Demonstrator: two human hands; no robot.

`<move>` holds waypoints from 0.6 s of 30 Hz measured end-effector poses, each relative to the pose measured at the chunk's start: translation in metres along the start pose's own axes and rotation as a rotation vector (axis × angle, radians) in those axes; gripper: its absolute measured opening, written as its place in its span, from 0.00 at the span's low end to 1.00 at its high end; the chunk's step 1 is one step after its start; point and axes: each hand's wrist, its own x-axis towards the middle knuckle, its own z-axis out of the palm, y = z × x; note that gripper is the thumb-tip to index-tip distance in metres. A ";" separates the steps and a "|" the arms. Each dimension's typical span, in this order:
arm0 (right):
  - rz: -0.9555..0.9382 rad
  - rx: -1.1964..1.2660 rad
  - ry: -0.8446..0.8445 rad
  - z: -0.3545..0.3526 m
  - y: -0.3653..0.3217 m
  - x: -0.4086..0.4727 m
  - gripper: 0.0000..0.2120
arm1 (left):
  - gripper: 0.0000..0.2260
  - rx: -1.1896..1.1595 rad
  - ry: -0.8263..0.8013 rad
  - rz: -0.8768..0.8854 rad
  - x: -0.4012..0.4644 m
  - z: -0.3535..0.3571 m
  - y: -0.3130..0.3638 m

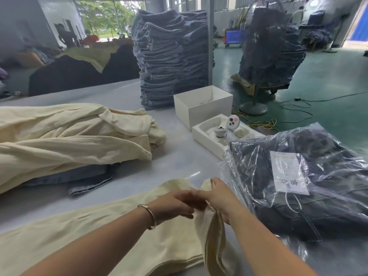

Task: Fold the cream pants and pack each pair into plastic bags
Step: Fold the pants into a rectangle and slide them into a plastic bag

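The folded blue denim garment (79,179) lies mostly hidden under the heaped cream cotton pants (69,134). The printed white paper label (288,172) inside the clear plastic bag (298,176) is too blurred to read.

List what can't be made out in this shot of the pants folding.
Head view only:
- cream pants: far end cut off by the left and bottom edges.
- left hand fingers: blurred, overlapped by the right hand.
- bag label: print too small and glare-streaked.
- denim under the cream pile: mostly covered.
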 end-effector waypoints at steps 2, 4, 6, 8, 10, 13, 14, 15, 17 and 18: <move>-0.083 -0.076 -0.040 -0.004 0.004 0.001 0.23 | 0.22 -0.125 -0.033 -0.017 -0.005 -0.005 -0.006; -0.174 -0.076 -0.070 -0.009 0.004 0.000 0.14 | 0.18 -0.065 0.084 0.001 -0.008 -0.010 -0.006; -0.280 -0.145 -0.052 -0.012 -0.001 0.000 0.12 | 0.15 0.068 0.401 0.048 -0.004 -0.016 -0.006; -0.352 -0.116 -0.109 -0.014 -0.010 -0.003 0.17 | 0.11 0.233 0.733 0.103 0.001 -0.026 -0.003; -0.385 -0.007 -0.207 -0.020 -0.018 -0.010 0.25 | 0.09 0.460 0.835 0.166 0.004 -0.041 -0.001; -0.443 0.002 -0.329 -0.032 -0.028 -0.024 0.22 | 0.18 0.640 0.578 0.133 0.002 -0.057 0.002; -0.457 -0.022 -0.352 -0.035 -0.030 -0.028 0.19 | 0.22 0.648 0.428 0.068 0.001 -0.058 0.002; -0.456 -0.045 -0.379 -0.037 -0.030 -0.032 0.17 | 0.26 0.661 0.275 -0.005 0.000 -0.058 0.001; -0.445 -0.085 -0.430 -0.037 -0.028 -0.037 0.17 | 0.32 0.782 0.033 -0.117 -0.002 -0.053 -0.008; -0.450 -0.090 -0.446 -0.036 -0.026 -0.039 0.18 | 0.32 0.855 -0.040 -0.158 -0.002 -0.050 -0.013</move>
